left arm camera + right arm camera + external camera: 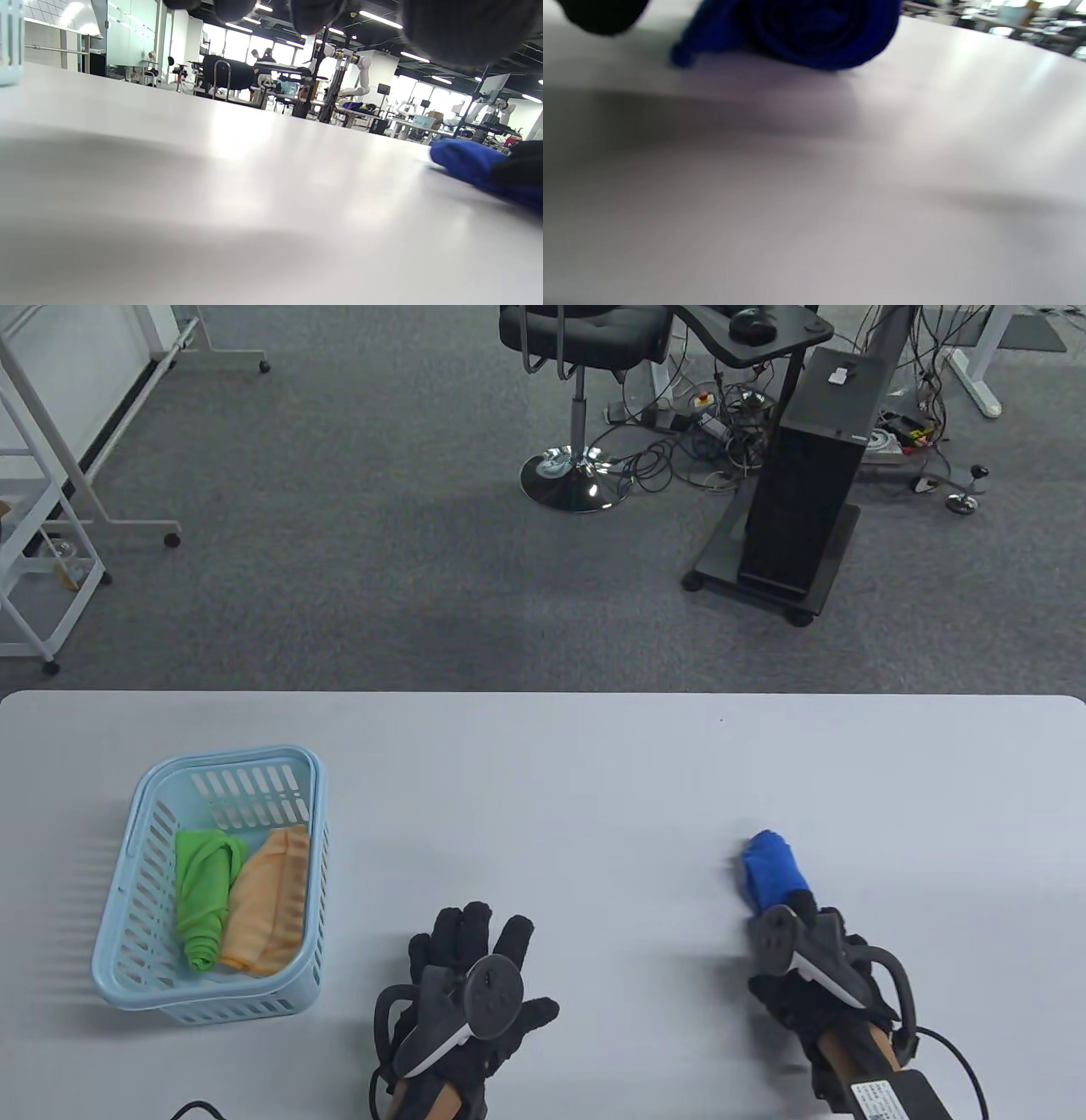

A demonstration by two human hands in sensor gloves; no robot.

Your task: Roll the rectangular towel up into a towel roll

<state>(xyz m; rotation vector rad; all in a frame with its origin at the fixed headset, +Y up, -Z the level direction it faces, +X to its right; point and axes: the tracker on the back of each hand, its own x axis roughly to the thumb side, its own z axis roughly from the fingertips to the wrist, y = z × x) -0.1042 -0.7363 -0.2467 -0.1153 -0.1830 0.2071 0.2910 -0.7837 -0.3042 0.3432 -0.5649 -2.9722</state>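
From the table view we look steeply down on the white table [594, 780] and the floor beyond, while both wrist views sit very low and near its surface, facing across it, and all three views share the rolled blue towel [772, 869].

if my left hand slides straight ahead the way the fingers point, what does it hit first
Probably nothing. The left hand lies flat with its fingers pointing toward the table's far edge, and that strip looks bare. The basket sits off to its left and the blue towel roll off to its right, both seemingly outside that line.
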